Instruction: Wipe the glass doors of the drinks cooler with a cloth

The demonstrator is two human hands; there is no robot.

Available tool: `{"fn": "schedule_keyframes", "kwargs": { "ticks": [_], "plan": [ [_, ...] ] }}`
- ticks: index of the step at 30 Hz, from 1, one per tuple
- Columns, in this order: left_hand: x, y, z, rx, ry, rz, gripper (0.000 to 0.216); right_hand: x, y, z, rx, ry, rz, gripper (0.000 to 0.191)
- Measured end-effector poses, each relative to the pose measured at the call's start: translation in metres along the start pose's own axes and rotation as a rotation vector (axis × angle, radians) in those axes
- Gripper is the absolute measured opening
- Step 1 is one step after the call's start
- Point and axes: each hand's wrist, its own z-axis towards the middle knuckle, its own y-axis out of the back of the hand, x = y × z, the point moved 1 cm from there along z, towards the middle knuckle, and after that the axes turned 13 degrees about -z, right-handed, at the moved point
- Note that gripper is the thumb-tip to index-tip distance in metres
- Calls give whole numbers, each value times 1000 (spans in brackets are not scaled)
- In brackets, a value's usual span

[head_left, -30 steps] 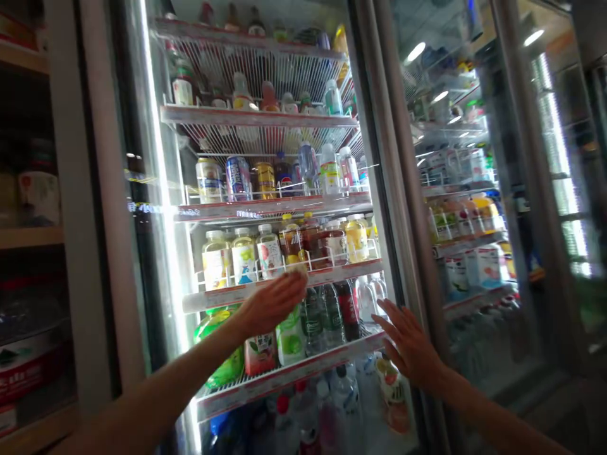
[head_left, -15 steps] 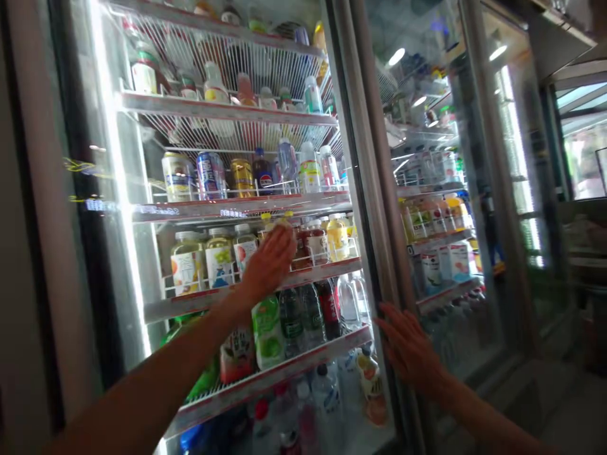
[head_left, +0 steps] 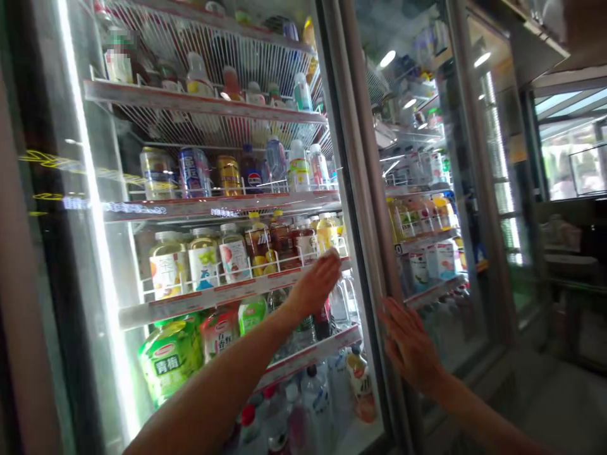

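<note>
My left hand [head_left: 317, 284] is stretched across the front of a lit drinks cooler, its fingers pressed together at the glass door [head_left: 303, 253]. A small pale patch shows by its fingertips; what it is, I cannot make out. Behind that hand is a shelf of bottled drinks, among them a yellow juice bottle [head_left: 327, 232] and a dark tea bottle [head_left: 260, 243]. My right hand [head_left: 410, 344] lies with fingers extended against the metal door frame [head_left: 374, 253], holding nothing.
Several shelves of cans and bottles fill the cooler, with large green bottles [head_left: 165, 363] low on the left. A light strip [head_left: 88, 189] runs down the left side. Another glass door [head_left: 455, 341] stands to the right, and a window [head_left: 573, 158] lies beyond.
My left hand has moved right and down across the door, uncovering the yellow-capped bottles. My right hand stays at the frame. The view has shifted slightly.
</note>
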Motion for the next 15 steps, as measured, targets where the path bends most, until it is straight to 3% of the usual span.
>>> {"fn": "schedule_keyframes", "kwargs": {
  "ticks": [2, 4, 8, 10, 12, 15],
  "plan": [
    [-26, -16, -7, 65, -159, -42, 32, 3, 1, 12, -23, -27, -32, 59],
    [-33, -24, -8, 91, -220, -59, 30, 8, 3, 25, -30, -49, -39, 62],
    [6, -14, 21, 13, -6, -21, 43, 14, 6, 42, -41, -102, -11, 64],
    [12, -12, 31, -8, 62, -10, 45, 12, 7, 41, -56, -123, -4, 64],
    [-9, -22, 29, 31, -8, -27, 40, 7, 7, 35, -73, -126, -8, 64],
    [-54, -42, 11, 128, -237, -82, 25, -1, 6, 22, -48, -120, -30, 62]
  ]
}}
